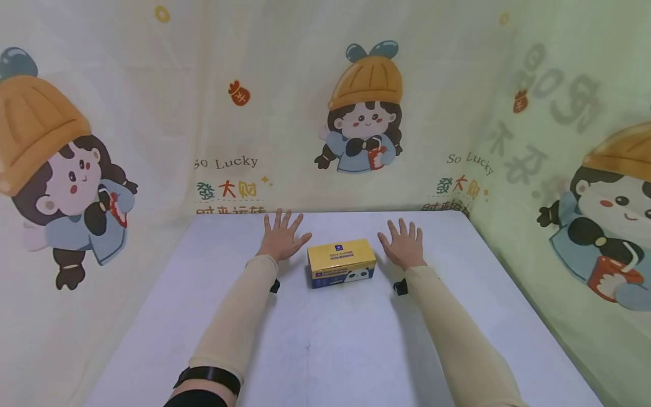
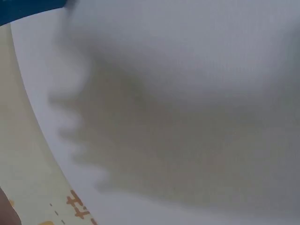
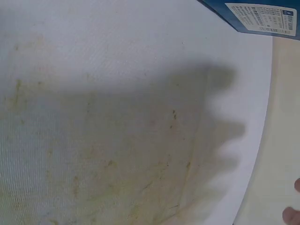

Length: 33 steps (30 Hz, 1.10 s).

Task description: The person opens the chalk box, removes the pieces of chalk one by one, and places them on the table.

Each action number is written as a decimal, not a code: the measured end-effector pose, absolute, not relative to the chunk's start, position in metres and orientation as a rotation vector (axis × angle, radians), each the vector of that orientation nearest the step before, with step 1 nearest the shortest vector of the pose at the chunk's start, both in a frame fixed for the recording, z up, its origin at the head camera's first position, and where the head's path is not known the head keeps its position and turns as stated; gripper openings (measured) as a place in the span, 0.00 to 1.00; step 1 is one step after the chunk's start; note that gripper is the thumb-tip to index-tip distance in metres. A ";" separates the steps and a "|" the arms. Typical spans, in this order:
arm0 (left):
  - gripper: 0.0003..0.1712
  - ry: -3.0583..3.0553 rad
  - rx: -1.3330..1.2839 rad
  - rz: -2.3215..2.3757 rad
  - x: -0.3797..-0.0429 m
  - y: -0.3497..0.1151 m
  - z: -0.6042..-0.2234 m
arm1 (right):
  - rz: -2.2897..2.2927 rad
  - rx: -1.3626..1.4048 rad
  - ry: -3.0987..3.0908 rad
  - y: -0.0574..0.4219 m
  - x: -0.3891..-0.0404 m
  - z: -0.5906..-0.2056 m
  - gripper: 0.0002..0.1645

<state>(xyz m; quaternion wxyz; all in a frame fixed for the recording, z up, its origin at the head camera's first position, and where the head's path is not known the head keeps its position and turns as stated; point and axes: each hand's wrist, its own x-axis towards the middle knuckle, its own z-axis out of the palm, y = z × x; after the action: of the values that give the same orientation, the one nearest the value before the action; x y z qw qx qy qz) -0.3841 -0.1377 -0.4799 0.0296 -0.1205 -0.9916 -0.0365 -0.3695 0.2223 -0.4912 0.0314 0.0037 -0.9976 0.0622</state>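
Note:
A yellow and blue cardboard box [image 1: 342, 261] with a panda face printed on its front lies on the table between the two hands. My left hand [image 1: 282, 237] is held to the left of the box, fingers straight and spread, apart from it. To the right, my right hand [image 1: 404, 244] is spread in the same way and holds nothing. In the left wrist view a blue corner of the box [image 2: 30, 8] shows at the top left. The right wrist view has a blue side of the box with a white printed label [image 3: 262, 18], plus two fingertips [image 3: 291, 215] at the lower right.
The white table [image 1: 325, 345] reaches back to a cream curtain [image 1: 285, 124] with printed cartoon figures. Similar curtains hang along the left and right sides. Faint yellowish stains mark the table surface in the right wrist view. Black bands sit on the wrists and left forearm.

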 end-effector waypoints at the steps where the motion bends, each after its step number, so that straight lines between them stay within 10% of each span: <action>1: 0.49 -3.058 -0.376 -0.130 -0.384 -0.136 -0.478 | 0.200 0.030 -3.069 0.223 -0.370 -0.491 0.47; 19: 0.37 -3.008 -0.560 -0.569 -0.369 -0.105 -0.479 | 0.715 0.663 -2.954 0.209 -0.352 -0.497 0.38; 33: 0.17 -2.948 -0.892 -0.706 -0.341 -0.101 -0.466 | 0.769 0.657 -2.947 0.204 -0.342 -0.507 0.57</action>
<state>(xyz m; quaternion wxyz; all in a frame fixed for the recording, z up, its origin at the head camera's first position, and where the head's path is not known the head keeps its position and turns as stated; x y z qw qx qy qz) -0.3406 -0.1009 -0.4660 -0.0092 -0.2822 -0.9329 -0.2233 -0.3419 0.2036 -0.5067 0.0129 0.2110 -0.9457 0.2467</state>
